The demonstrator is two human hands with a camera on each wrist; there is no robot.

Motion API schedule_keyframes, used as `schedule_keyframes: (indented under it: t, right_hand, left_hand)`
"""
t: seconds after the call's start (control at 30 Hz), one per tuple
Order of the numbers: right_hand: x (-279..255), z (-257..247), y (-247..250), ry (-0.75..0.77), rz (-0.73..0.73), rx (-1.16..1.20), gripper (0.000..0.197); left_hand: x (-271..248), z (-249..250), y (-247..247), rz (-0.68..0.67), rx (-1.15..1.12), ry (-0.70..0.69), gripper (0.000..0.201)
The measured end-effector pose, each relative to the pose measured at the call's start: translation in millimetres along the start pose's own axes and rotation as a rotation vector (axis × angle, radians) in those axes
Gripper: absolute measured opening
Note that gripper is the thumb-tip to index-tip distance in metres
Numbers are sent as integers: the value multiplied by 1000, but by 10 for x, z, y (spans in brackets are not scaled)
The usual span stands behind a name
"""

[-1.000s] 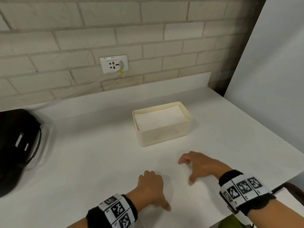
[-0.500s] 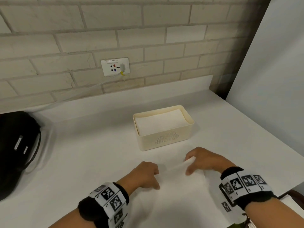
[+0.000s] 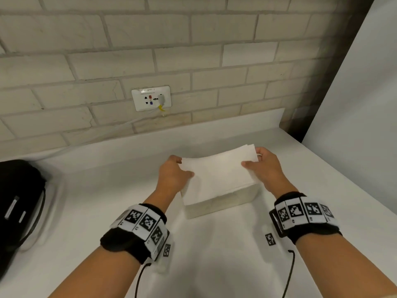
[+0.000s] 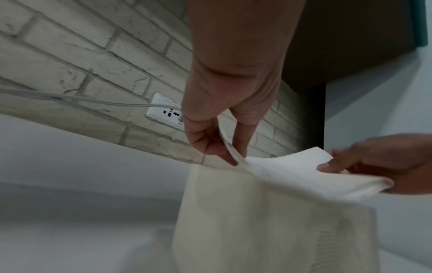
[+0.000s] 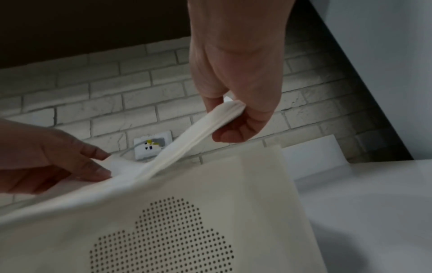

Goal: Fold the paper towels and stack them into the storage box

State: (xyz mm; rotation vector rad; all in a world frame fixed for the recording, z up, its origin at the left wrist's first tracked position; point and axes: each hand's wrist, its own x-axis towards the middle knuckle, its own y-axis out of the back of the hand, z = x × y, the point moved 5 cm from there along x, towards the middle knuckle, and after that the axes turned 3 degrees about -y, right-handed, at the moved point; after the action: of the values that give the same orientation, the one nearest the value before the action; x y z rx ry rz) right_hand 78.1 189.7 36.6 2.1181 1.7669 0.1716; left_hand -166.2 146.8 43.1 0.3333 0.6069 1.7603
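Observation:
I hold a folded white paper towel [image 3: 219, 175] flat over the cream storage box [image 3: 223, 203], hiding the box's opening. My left hand [image 3: 175, 175] pinches the towel's left edge between thumb and fingers. My right hand [image 3: 265, 166] pinches its right edge. In the left wrist view the left hand [image 4: 224, 147] grips the folded edge of the towel [image 4: 292, 171] above the box [image 4: 257, 230]. In the right wrist view the right hand [image 5: 236, 114] pinches the towel's layered edge [image 5: 198, 134] over the box's perforated front wall [image 5: 163, 230].
A black bag [image 3: 19, 211] lies at the table's left. A wall socket [image 3: 151, 101] with a plugged cable sits on the brick wall behind the box. A white panel [image 3: 354, 104] stands at the right, beside the white table [image 3: 86, 233].
Both hands lifted the folded towel off the table in front of me and carried it forward over the box. The view has moved closer to the box.

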Motion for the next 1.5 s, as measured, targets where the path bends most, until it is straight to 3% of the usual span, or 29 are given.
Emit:
schedule_keyframes:
  t: [0.17,0.43,0.57,0.7,1.13,1.27,1.5]
  right_hand:
    - [117,25,-148,43,50,-175,46]
    - [209,105,-331,84,31,-343,46]
    - [228,109,-388,115,26,-417,47]
    - [223,80,-386,135,60,-450,27]
    - [238,47,-352,119,61,-489,35]
    - [216,39,-391,115,48,-568,28]
    - [156,4,-440,215,72,-716,44]
  left_hand:
    - [146,-29,-128,4,206,-78,59]
    - [163,-58,-259,6,457,-214,57]
    - [166,-77,-269,48,651,-253,48]
    - [211,-49,-271,96,730,-253,35]
    - [304,-23,-145,225,717,-243,27]
    - [324,-99,-155,154,847,-211,26]
    - [298,-84,-207,168,861,-245,35]
